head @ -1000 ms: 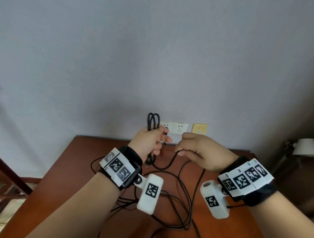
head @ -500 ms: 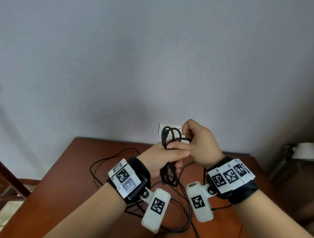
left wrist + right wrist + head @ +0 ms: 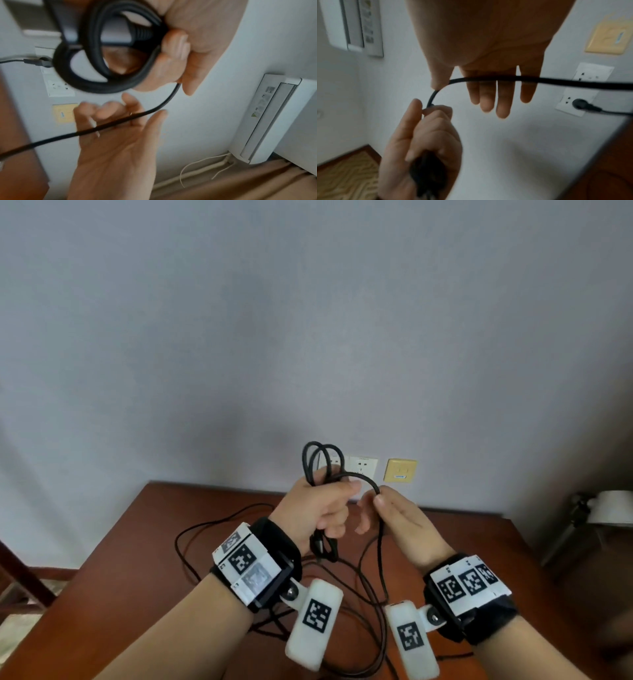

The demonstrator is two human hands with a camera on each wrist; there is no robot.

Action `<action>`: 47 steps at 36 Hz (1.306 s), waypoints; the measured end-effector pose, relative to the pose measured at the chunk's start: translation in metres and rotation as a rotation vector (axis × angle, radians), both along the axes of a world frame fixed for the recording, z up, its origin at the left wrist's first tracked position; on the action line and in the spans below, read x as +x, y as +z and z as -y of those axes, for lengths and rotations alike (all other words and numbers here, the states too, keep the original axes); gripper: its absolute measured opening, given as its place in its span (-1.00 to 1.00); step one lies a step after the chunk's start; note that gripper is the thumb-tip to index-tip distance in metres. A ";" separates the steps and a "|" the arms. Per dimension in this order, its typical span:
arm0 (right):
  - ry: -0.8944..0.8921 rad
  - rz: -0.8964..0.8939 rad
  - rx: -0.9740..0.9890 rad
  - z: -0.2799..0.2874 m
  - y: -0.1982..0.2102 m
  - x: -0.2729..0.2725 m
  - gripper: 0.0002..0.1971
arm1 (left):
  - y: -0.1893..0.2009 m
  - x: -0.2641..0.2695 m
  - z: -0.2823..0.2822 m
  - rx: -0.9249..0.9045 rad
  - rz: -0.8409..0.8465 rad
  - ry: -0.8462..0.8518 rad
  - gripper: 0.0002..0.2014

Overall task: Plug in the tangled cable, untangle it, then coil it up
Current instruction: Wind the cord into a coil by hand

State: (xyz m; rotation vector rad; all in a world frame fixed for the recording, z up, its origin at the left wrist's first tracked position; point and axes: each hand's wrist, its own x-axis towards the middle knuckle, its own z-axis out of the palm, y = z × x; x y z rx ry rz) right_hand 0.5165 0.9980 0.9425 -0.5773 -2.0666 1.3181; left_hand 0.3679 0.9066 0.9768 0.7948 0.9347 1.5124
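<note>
Coiling stage, seen from beside the desk [image 3: 144, 542]. The left hand [image 3: 317, 510] is closed around a bundle of finished loops of the black cable [image 3: 322, 463], held above the desk in front of the wall sockets [image 3: 363, 469]. The right hand [image 3: 399, 520], fingers straight and relaxed, lets the free strand slide across its palm. For neat work each new loop should probably match the earlier ones. Slack trails from the right hand down onto the desk, and the plug [image 3: 581, 104] sits in a socket.
</note>
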 end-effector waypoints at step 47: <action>0.141 0.382 0.518 0.038 0.040 -0.031 -0.42 | -0.007 0.016 -0.010 -0.057 0.028 0.353 -0.67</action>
